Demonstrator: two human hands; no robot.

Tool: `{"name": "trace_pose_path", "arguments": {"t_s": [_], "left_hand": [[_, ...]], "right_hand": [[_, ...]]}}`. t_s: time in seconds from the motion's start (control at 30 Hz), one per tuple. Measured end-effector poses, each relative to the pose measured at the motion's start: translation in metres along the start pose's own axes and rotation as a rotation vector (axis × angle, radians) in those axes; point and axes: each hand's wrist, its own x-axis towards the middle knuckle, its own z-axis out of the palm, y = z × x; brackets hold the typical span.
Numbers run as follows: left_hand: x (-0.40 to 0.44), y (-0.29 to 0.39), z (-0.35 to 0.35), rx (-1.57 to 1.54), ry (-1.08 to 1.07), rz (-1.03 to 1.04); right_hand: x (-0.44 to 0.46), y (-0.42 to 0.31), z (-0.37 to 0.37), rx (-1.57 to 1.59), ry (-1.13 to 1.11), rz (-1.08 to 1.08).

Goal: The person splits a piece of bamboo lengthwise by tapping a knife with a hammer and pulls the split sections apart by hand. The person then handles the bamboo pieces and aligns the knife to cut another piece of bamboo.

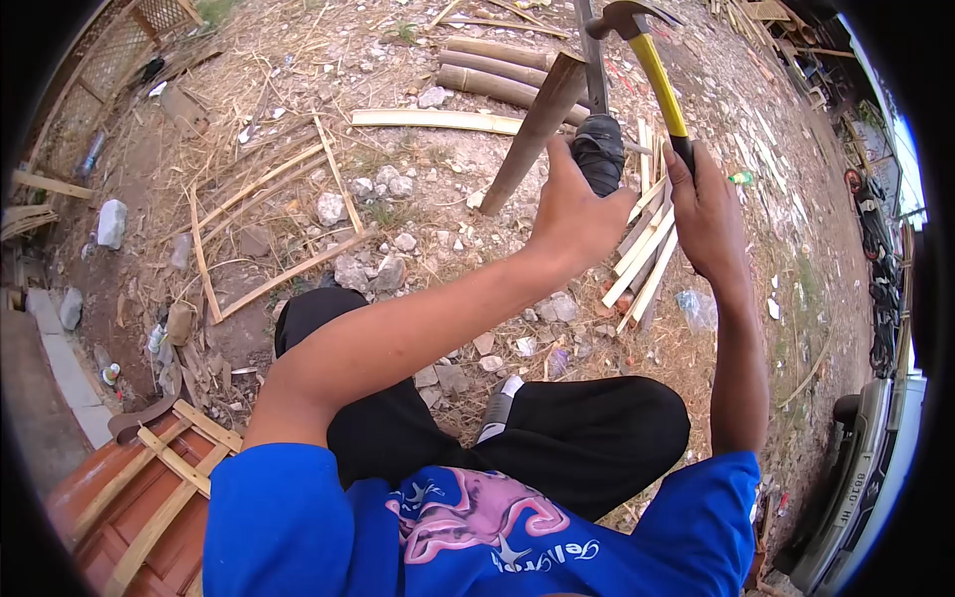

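My left hand (582,214) is closed around the black-taped handle (599,149) of a machete. Its long dark blade (595,75) points away from me and runs out past the top of the view. Beside the blade a bamboo piece (537,129) stands tilted, its lower end near the ground; whether blade and bamboo touch, I cannot tell. My right hand (704,204) grips a claw hammer (657,80) by the black end of its yellow handle. The hammer's head (625,18) is raised close to the blade, and their contact is unclear.
Bamboo poles (497,80) lie beyond my hands, with a split strip (438,120) nearer. Pale split strips (647,249) are piled below the hammer. Stones (373,269) and thin sticks (288,269) litter the ground. A wooden panel (109,497) is at lower left, a vehicle (856,488) at right.
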Motion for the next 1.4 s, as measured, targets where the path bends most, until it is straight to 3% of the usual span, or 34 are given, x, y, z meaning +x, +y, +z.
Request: {"name": "trace_pose_path", "arguments": {"t_s": [0.07, 0.2, 0.3, 0.33, 0.4, 0.47, 0.53, 0.63, 0.8, 0.87, 1.03, 1.13, 1.17, 1.2, 1.33, 1.4], "left_hand": [[0.003, -0.001, 0.0, 0.02, 0.021, -0.004], [-0.002, 0.005, -0.003, 0.004, 0.008, -0.055], [-0.001, 0.003, -0.002, 0.027, 0.028, -0.043], [-0.001, 0.002, -0.001, 0.017, 0.037, -0.032], [0.001, 0.001, -0.001, 0.0, 0.059, 0.005], [0.01, -0.005, -0.002, 0.041, 0.085, 0.018], [0.007, -0.003, -0.004, 0.038, 0.071, -0.009], [0.002, 0.007, -0.007, 0.006, -0.007, -0.055], [-0.001, 0.004, -0.001, 0.007, 0.032, -0.02], [-0.001, 0.005, 0.0, 0.015, 0.036, -0.042], [-0.001, 0.008, -0.001, 0.014, 0.01, -0.058], [-0.002, 0.007, 0.0, -0.011, 0.011, -0.063], [-0.001, 0.008, 0.0, -0.028, 0.009, -0.071], [0.0, 0.009, -0.001, -0.041, 0.006, -0.079], [0.006, -0.002, -0.003, 0.016, 0.054, 0.002], [0.005, 0.0, -0.002, 0.032, 0.059, -0.004]], "right_hand": [[0.001, 0.002, -0.011, -0.012, 0.046, -0.013], [0.006, -0.019, -0.046, 0.401, 0.172, 0.01], [0.003, 0.0, -0.021, 0.638, 0.265, -0.103], [0.002, 0.01, -0.004, 0.5, 0.239, -0.02], [-0.001, 0.016, 0.008, -0.064, 0.062, -0.066], [-0.002, 0.007, -0.013, -0.048, 0.029, 0.037], [0.0, 0.002, -0.023, 0.254, 0.137, 0.024], [0.006, -0.006, -0.034, 0.357, 0.242, -0.096], [-0.001, 0.01, 0.002, 0.017, 0.007, 0.044], [0.004, 0.007, -0.011, -0.019, 0.032, 0.089], [0.019, -0.008, -0.057, 0.631, 0.225, -0.091], [0.012, 0.005, -0.015, 0.583, 0.232, -0.03], [0.006, 0.007, -0.007, 0.009, 0.019, 0.027], [0.004, 0.008, 0.007, -0.127, 0.025, -0.031], [0.01, 0.011, -0.016, 0.195, 0.028, 0.143], [0.011, 0.006, -0.024, 0.199, 0.094, 0.104]]}}
